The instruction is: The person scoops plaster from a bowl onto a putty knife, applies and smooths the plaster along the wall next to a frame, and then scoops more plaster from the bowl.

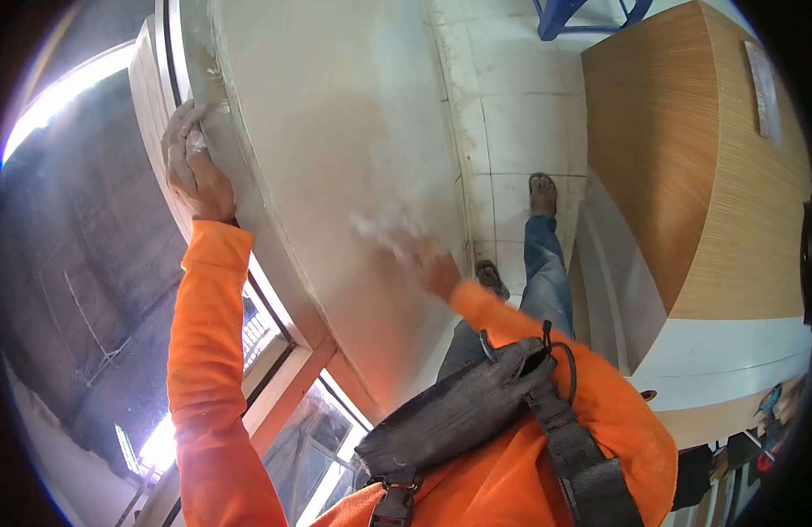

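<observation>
My left hand [195, 171], dusted with white, rests on the edge of the window frame [314, 356] beside the glass; its fingers are bent over the edge and I see nothing in them. My right hand [410, 250] is at the smooth pale wall panel [336, 132] below the window, blurred by motion and whitish at the fingers. Whether it holds anything cannot be made out. Both sleeves are orange.
A wooden cabinet [648, 158] with a white lower part stands on the right. Blue stool legs [555, 18] show at the top. My sandalled feet are on the white tiled floor [520, 114]. A black bag [459, 408] hangs at my chest.
</observation>
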Action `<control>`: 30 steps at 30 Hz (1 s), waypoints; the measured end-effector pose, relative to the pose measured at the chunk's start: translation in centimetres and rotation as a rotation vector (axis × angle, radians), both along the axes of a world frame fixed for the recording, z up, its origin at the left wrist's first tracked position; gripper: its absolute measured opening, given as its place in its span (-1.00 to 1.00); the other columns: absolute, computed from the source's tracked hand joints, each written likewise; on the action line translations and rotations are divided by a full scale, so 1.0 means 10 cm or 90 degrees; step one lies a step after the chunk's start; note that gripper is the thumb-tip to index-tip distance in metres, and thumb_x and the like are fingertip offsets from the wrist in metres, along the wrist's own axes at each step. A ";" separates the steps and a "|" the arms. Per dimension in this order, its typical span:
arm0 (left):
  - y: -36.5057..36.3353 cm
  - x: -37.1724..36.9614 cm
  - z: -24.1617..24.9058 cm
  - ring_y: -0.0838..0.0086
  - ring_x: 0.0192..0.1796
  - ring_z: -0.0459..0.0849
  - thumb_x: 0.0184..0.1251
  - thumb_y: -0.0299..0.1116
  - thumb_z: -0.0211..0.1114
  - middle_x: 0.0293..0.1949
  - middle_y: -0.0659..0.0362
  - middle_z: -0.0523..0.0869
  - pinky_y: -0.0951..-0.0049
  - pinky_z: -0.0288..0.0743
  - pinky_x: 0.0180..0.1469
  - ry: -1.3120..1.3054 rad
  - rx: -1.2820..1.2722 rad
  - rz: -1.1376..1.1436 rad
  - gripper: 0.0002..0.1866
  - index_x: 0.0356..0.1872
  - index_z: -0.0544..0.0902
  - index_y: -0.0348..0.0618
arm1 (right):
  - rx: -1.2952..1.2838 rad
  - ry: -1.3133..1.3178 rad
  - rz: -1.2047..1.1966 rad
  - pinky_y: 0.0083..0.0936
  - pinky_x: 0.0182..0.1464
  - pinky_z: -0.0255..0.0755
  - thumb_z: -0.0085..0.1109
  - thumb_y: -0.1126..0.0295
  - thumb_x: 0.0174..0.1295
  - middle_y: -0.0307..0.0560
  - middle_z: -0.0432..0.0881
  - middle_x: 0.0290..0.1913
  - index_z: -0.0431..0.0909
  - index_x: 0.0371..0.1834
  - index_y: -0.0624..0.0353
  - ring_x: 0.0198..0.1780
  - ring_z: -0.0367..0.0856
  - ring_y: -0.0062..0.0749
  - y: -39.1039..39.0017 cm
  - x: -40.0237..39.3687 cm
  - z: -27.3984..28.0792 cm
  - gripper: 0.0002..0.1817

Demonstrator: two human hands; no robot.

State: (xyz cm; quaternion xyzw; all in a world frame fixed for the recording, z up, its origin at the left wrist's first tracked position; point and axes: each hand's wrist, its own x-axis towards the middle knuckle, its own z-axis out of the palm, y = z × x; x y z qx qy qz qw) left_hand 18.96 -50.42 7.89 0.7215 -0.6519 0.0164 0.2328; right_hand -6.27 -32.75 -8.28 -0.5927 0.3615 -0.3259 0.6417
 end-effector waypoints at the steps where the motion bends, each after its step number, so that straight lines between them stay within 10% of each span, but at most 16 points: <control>1: -0.01 0.00 -0.01 0.16 0.28 0.55 0.41 -0.42 -0.06 0.16 -0.03 0.64 0.22 0.37 0.36 0.005 0.002 0.013 -0.64 -0.02 0.70 -0.31 | 0.036 -0.017 -0.001 -0.17 0.38 0.30 -0.05 0.39 0.40 0.10 0.42 0.42 0.35 0.48 -0.15 0.43 0.37 0.00 0.35 -0.14 -0.06 -0.45; 6: 0.01 0.05 0.01 0.15 0.28 0.55 0.41 -0.41 -0.07 0.17 -0.03 0.63 0.23 0.37 0.36 -0.024 0.015 -0.017 -0.63 -0.01 0.70 -0.29 | 0.177 0.189 -0.027 -0.33 -0.09 0.58 0.00 0.37 0.43 0.02 0.75 -0.12 0.55 0.23 0.14 -0.15 0.72 -0.21 0.72 -0.48 -0.59 -0.64; 9: -0.01 -0.02 0.00 0.15 0.28 0.55 0.41 -0.40 -0.08 0.17 -0.03 0.63 0.22 0.37 0.36 -0.029 0.023 0.017 -0.62 0.00 0.69 -0.29 | 0.533 0.052 -0.084 -0.28 0.09 0.53 0.11 0.29 0.38 0.19 0.63 0.15 0.57 0.25 0.08 0.01 0.66 0.05 -0.41 -0.42 -0.40 -0.61; 14: -0.03 0.00 0.01 0.28 0.28 0.54 0.46 -0.18 -0.07 0.13 0.08 0.65 0.30 0.33 0.38 -0.030 0.013 0.003 -0.56 -0.07 0.74 -0.20 | 0.045 -0.009 -0.179 -0.35 0.26 0.44 0.00 0.43 0.41 0.11 0.54 0.28 0.46 0.33 0.18 0.26 0.52 -0.08 -0.81 0.03 -0.31 -0.58; 19: -0.01 0.06 0.00 0.29 0.29 0.53 0.45 -0.19 -0.04 0.13 0.10 0.67 0.28 0.33 0.38 -0.020 0.019 -0.011 -0.58 -0.06 0.73 -0.21 | 0.201 -0.130 -0.195 -0.21 0.23 0.46 0.03 0.61 0.26 0.08 0.58 0.23 0.44 0.37 0.08 0.28 0.50 -0.02 -0.53 0.67 -0.14 -0.44; 22: -0.01 -0.02 0.01 0.24 0.27 0.55 0.43 -0.31 -0.06 0.12 0.05 0.67 0.28 0.36 0.36 -0.036 0.013 -0.002 -0.61 -0.05 0.72 -0.26 | -0.118 -0.002 -0.089 -0.06 0.32 0.33 -0.03 0.62 0.24 0.13 0.44 0.39 0.40 0.40 0.17 0.26 0.47 0.08 0.13 0.98 -0.12 -0.42; 25: -0.03 0.01 -0.02 0.20 0.25 0.58 0.42 -0.42 -0.07 0.13 -0.01 0.66 0.28 0.39 0.34 0.002 -0.007 -0.001 -0.63 -0.04 0.71 -0.30 | -0.081 -0.035 -0.080 -0.10 0.35 0.31 -0.08 0.56 0.32 0.14 0.38 0.45 0.40 0.40 0.18 0.28 0.47 0.09 0.29 0.43 0.61 -0.47; 30: 0.00 -0.05 0.01 0.22 0.25 0.57 0.42 -0.41 -0.07 0.15 -0.01 0.65 0.29 0.39 0.34 0.056 -0.013 0.027 -0.63 -0.01 0.70 -0.30 | 0.071 0.132 -0.176 -0.21 0.40 0.30 -0.23 0.48 0.44 0.18 0.43 0.40 0.38 0.40 0.18 0.36 0.44 0.10 0.06 0.28 -0.31 -0.52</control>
